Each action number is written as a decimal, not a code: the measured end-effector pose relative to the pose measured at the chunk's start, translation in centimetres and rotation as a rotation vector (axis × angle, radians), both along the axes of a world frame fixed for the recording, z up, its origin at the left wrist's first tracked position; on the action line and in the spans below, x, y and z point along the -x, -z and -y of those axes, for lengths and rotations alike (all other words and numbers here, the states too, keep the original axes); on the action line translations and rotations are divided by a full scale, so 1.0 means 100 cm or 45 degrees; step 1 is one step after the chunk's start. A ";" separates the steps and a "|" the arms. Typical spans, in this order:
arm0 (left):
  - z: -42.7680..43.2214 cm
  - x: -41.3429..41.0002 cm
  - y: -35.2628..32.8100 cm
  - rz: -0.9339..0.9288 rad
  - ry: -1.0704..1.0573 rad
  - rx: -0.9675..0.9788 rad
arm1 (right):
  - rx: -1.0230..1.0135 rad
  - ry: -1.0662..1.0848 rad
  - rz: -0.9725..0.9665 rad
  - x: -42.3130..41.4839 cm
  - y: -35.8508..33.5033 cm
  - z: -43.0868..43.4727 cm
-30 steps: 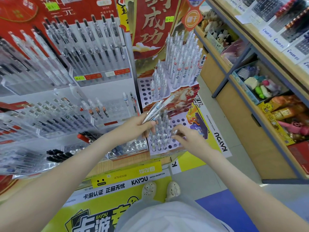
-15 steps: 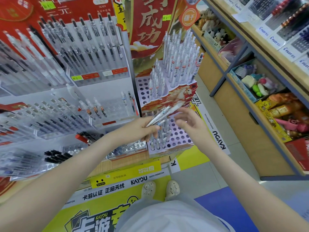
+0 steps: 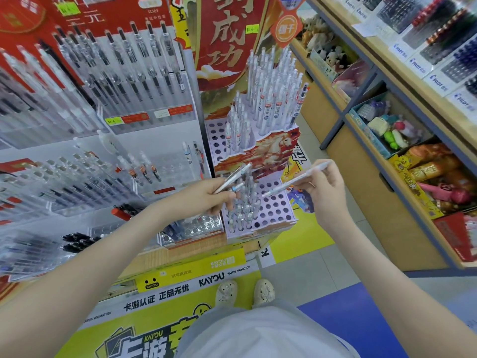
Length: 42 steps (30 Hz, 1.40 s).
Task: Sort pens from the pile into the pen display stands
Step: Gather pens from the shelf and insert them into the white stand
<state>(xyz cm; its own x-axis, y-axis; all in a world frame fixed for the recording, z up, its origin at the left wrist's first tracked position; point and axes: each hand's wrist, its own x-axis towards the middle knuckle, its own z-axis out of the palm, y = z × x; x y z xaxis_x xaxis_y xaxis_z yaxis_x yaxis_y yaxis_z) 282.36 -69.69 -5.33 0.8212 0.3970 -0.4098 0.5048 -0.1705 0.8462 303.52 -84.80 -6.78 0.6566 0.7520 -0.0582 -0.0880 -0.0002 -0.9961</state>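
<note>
Right hand (image 3: 325,193) pinches one pen (image 3: 296,179), fingers curled. Pen axis slanted, lower end down-left toward stand (image 3: 291,217). Free holes (image 3: 270,206) just below, near stand's right edge; right hand nearer. Left hand (image 3: 204,197) grips bundle (image 3: 232,178) over left edge. Pens slim, smooth, translucent plastic; stand lilac card.

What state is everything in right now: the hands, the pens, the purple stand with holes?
Left hand, grip closed round a bundle of pens.
Right hand, grip pinching a single pen, tilted.
Stand's bottom tier, pens on its left, holes on its right unfilled.
Top-tier pens, upright, packed close.
</note>
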 end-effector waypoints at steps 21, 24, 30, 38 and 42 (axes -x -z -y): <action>0.019 -0.019 -0.008 0.101 -0.089 -0.097 | -0.128 -0.221 -0.102 0.011 -0.003 0.005; 0.020 -0.023 -0.011 0.059 -0.043 -0.226 | -0.172 -0.253 -0.202 0.010 -0.004 0.004; 0.018 -0.023 -0.010 0.070 -0.251 -0.398 | -0.162 -0.380 -0.416 -0.003 0.003 0.017; 0.015 -0.022 -0.007 -0.011 -0.269 -0.303 | 0.263 -0.609 -0.068 -0.010 0.001 0.023; 0.016 -0.024 -0.013 0.022 -0.187 -0.458 | 0.756 -0.909 1.236 -0.007 -0.005 0.002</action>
